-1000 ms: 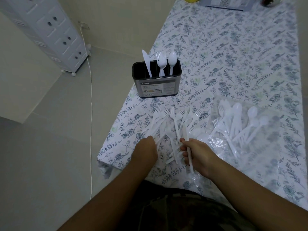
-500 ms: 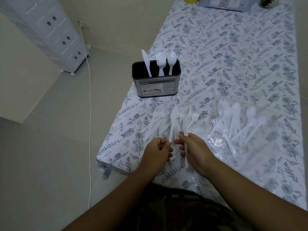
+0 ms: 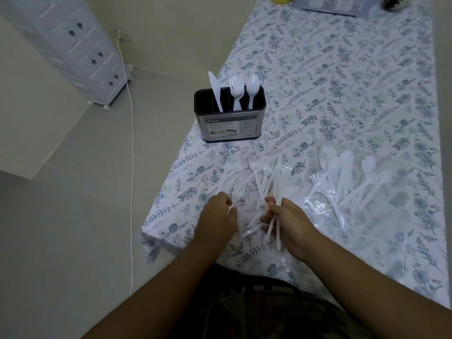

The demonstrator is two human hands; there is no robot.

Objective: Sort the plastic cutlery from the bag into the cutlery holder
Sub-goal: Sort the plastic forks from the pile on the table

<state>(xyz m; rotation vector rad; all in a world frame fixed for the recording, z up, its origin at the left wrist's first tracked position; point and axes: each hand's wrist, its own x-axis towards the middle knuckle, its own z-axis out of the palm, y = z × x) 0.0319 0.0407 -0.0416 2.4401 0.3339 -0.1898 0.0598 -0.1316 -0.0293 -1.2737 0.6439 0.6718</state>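
A dark cutlery holder stands on the floral tablecloth with a white knife, forks and a spoon upright in separate compartments. In front of it lies a loose pile of white plastic forks. My right hand grips a small bunch of white cutlery by the handles, heads pointing away from me. My left hand pinches the handle of a fork at the pile's near-left edge. A clear plastic bag with several spoons and forks lies to the right.
The table's left edge and near-left corner drop off close to my left hand. A white drawer cabinet and a cable are on the floor to the left. A box and small items sit at the table's far end.
My left hand moved left from the right hand's bunch to a fork at the pile's edge. My right hand now holds more pieces than a second ago.
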